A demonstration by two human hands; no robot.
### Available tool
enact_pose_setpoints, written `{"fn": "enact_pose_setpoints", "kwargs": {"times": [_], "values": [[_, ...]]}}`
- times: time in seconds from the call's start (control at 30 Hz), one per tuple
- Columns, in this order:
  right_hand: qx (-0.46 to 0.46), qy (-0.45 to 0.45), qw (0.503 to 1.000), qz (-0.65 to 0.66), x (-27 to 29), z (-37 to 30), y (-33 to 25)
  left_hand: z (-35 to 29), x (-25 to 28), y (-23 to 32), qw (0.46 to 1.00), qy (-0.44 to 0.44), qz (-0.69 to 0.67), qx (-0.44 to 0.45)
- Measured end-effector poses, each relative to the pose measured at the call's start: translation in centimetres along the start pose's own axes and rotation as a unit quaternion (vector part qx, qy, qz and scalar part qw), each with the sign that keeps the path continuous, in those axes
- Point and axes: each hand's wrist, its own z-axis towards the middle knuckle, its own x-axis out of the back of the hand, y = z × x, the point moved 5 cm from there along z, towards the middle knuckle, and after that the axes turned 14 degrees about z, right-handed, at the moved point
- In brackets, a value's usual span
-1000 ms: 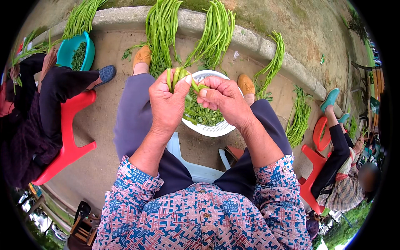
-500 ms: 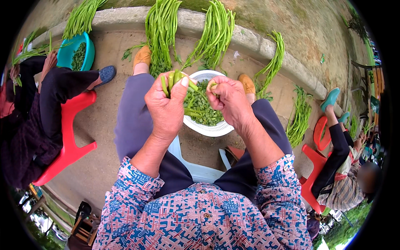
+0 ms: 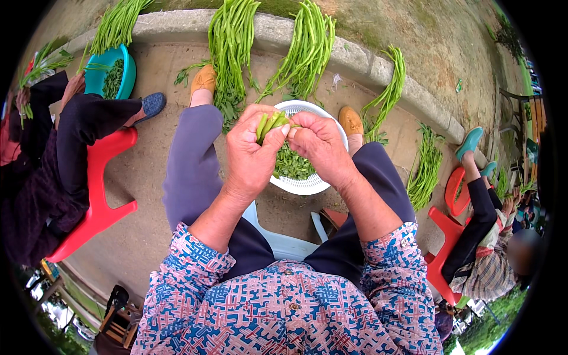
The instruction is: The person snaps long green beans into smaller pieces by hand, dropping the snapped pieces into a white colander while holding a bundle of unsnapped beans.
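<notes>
Over a white slotted plastic basket, my two hands meet at a few short, thick green vegetable stems. My left hand is closed round them, with their cut ends poking up between thumb and fingers. Pressed close against it, my right hand pinches at the right end of the stems, thumb and forefinger together. What exactly lies in that pinch is partly hidden by the fingers. Green leaves and bits of stem fill the basket below, which stands between my feet.
Bundles of long green stems drape over a stone kerb ahead. On the left, a person on a red stool works beside a turquoise basin. Another person sits at the right on a red chair, near a red basin.
My hands have come together: the right moved left to the stems, and the left shifted slightly right and down. The stems now tilt more to the right. The basket has stayed put.
</notes>
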Motion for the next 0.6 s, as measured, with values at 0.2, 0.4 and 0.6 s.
{"fn": "enact_pose_setpoints", "kwargs": {"times": [0.2, 0.4, 0.6], "values": [[-0.114, -0.013, 0.955, 0.274, -0.4, -0.5, 0.4, -0.5, -0.6, -0.6, 0.984, -0.003, -0.163, 0.076], [-0.075, 0.054, 0.962, 0.256, 0.4, -0.5, -0.2, -0.2, -0.7, -0.4, 0.966, -0.027, -0.207, 0.151], [-0.065, 0.001, 0.971, 0.231, 0.6, 0.0, 0.2, 0.3, -0.3, -0.8, 0.998, -0.019, -0.053, 0.019]]}}
